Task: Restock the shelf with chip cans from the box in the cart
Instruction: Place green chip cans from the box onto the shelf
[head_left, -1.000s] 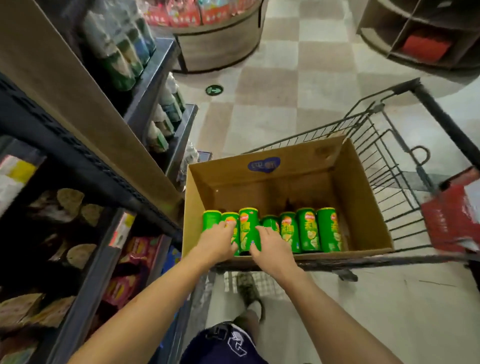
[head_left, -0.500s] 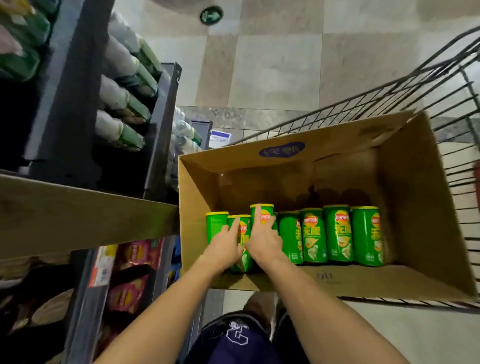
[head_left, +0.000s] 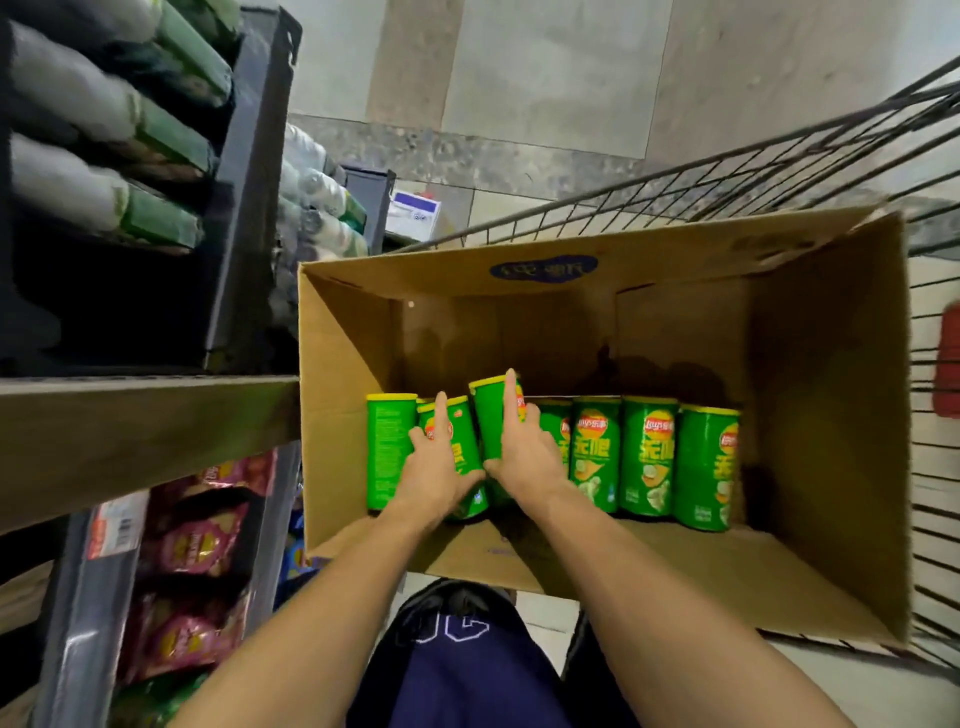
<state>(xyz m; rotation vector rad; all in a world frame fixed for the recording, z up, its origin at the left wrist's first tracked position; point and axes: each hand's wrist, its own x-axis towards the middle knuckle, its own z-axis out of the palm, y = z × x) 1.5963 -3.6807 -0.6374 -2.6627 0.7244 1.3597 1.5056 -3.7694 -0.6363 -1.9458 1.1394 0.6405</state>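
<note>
Head view looks down into an open cardboard box (head_left: 810, 395) sitting in a wire cart (head_left: 779, 171), with a row of upright green chip cans (head_left: 647, 462) lined along the box's near wall. The left hand (head_left: 434, 475) wraps around the second can (head_left: 462, 441) from the left: its index finger lies straight up the can's front, reaching close to the yellow lid, while the thumb and other fingers curl around the sides. The right hand (head_left: 522, 457) grips the raised can (head_left: 491, 421) next to it, which stands higher than its neighbours and tilts slightly left; the index finger stretches up the can's right edge to the lid, and the thumb hooks around the left side low down, touching the left hand's thumb. One can (head_left: 389, 452) stands free at the far left, touching the box wall, and four more stand to the right of the hands, untouched. To the left, the shelf (head_left: 156, 441) holds pink snack bags (head_left: 200, 545) below and green-and-white packets (head_left: 109, 150) above, blurred. Dark shorts (head_left: 467, 670) show at the bottom.
</note>
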